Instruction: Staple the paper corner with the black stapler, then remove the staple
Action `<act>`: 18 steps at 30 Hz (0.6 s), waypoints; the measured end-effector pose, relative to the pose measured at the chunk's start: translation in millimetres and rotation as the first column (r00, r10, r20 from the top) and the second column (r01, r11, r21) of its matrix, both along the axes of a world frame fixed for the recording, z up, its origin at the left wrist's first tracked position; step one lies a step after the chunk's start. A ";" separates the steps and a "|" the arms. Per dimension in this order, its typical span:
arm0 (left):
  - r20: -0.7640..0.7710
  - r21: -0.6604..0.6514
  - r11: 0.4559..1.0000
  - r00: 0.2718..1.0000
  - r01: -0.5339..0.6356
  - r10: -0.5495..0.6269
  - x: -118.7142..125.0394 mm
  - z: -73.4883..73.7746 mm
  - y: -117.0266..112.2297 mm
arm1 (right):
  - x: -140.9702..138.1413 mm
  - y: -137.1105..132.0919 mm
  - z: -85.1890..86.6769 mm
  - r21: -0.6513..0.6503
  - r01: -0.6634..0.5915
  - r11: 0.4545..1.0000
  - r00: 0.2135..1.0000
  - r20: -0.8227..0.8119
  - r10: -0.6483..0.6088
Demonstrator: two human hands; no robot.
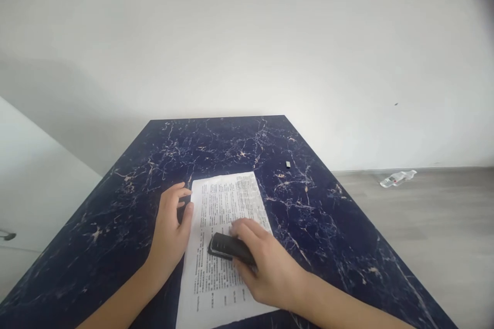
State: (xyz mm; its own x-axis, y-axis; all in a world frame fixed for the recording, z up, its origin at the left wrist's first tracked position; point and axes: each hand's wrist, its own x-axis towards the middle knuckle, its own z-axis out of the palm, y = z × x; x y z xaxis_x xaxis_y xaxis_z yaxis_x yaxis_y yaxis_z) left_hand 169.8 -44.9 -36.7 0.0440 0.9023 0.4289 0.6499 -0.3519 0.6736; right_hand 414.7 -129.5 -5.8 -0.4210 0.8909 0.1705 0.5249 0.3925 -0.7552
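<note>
Printed paper (216, 205) lies lengthwise on the dark blue marbled table, covered in rows of small text; whether it is one sheet or several I cannot tell. My right hand (266, 262) is wrapped around a black stapler (231, 247) above the middle of the paper, its front end pointing left. The stapler's rear part is hidden in my palm. At the paper's left edge is my left hand (172, 226), fingers apart and curved, thumb close to the edge. Nothing is held in it.
The marbled table (127, 180) reaches back to a white wall (247, 36). A small grey block (287, 164), perhaps staples, lies beyond the paper to the right. On the floor at right is a crumpled clear plastic wrapper (398, 179).
</note>
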 end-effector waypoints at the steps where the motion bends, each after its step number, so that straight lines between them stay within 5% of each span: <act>1: 0.005 0.007 1.000 1.000 0.001 -0.001 -0.9 -0.4 1.4 | 0.0 1.5 0.3 -0.018 -0.050 0.999 0.999 0.010 0.050; 7: 0.020 0.008 1.000 1.000 -0.001 0.001 -6.4 -4.8 7.3 | 20.1 -8.3 3.7 -0.062 -0.073 0.995 0.982 0.170 0.083; 14: 0.055 -0.010 1.000 0.998 0.005 -0.005 -10.0 -6.8 13.6 | 114.7 -56.8 7.4 -0.097 0.172 0.980 0.966 0.213 -0.148; 18: 0.077 -0.015 1.000 0.997 0.007 -0.006 -6.4 -2.4 12.0 | 139.7 -71.0 19.7 -0.122 0.216 0.969 0.960 0.208 -0.188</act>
State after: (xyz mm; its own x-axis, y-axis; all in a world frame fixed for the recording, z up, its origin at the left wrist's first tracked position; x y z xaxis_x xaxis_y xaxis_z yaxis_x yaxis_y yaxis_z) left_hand 163.3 -32.9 -39.1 0.0175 0.9084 0.4177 0.5939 -0.3455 0.7265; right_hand 554.3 -200.5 13.9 -0.2418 0.9698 -0.0311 0.7235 0.1588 -0.6718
